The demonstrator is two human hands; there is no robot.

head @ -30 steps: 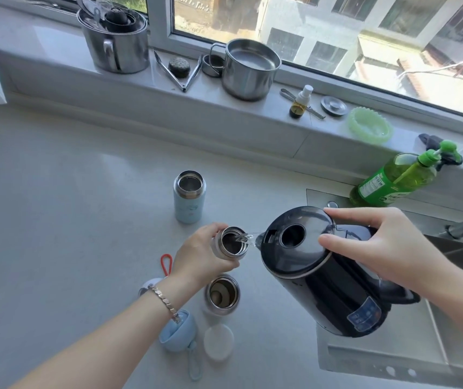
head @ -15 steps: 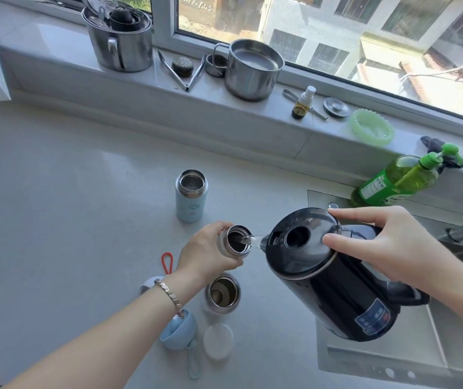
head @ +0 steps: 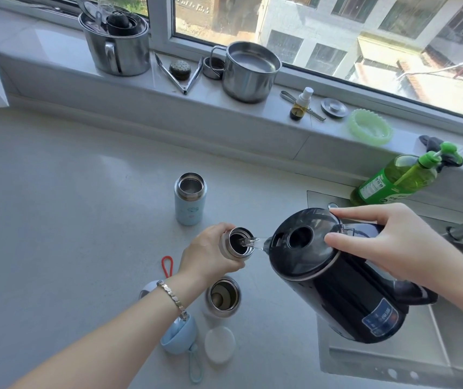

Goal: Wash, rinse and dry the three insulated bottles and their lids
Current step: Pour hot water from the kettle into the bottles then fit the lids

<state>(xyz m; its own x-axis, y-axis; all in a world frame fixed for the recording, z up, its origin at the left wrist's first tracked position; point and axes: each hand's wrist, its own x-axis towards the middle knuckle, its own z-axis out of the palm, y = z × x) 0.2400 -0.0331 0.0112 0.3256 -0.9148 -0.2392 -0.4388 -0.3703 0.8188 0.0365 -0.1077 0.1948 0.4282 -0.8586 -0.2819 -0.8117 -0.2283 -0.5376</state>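
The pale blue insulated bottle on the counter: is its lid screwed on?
No, the pale blue insulated bottle stands open, its bare steel mouth showing.

Strong daylight enters through the window (head: pixel 323 32) beyond the far edge of the surface (head: pixel 56 220), so the scene is bright. The buildings outside look partly washed out. The pale surface has a soft glare patch left of its middle, and shadows on it are faint. The steel rim of each bottle (head: pixel 190 197) catches a small highlight; the kettle (head: pixel 351 290) has a dull sheen. The sill (head: pixel 224 113) bends toward the borders. Details are slightly soft.
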